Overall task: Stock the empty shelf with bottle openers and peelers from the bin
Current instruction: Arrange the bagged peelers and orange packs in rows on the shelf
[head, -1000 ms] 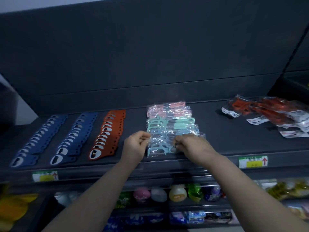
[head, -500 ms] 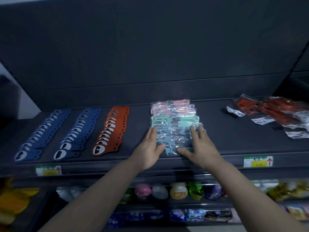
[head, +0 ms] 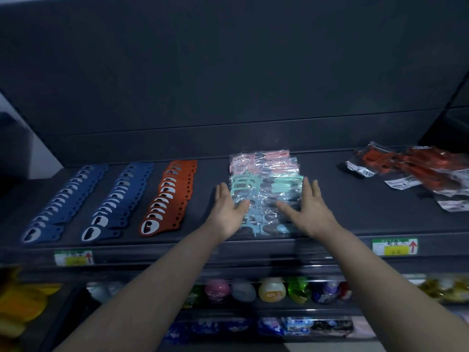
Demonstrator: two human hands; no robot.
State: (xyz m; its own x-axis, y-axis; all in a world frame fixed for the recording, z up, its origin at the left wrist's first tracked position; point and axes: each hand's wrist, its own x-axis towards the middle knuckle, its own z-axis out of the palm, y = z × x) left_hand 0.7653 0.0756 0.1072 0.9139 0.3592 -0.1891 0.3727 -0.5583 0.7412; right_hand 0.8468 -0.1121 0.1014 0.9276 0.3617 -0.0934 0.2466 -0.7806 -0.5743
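Observation:
A row of bagged peelers [head: 265, 184], pink at the back, mint and light blue toward the front, lies on the dark shelf [head: 330, 224]. My left hand [head: 227, 212] lies flat with straight fingers against the row's left side. My right hand [head: 311, 212] lies flat against its right side, thumb on the bags. Two rows of blue bottle openers [head: 66, 199] [head: 121, 196] and one orange row [head: 170, 196] lie overlapped at the left.
A loose heap of red bagged peelers [head: 416, 171] sits at the shelf's right end. Price tags [head: 394, 246] [head: 73, 257] mark the front rail. Lower shelves hold colourful round containers [head: 270, 290] and other goods. The bin is out of view.
My hands went from pinching the front bag with curled fingers to lying flat, then slid further back along both sides of the peeler row.

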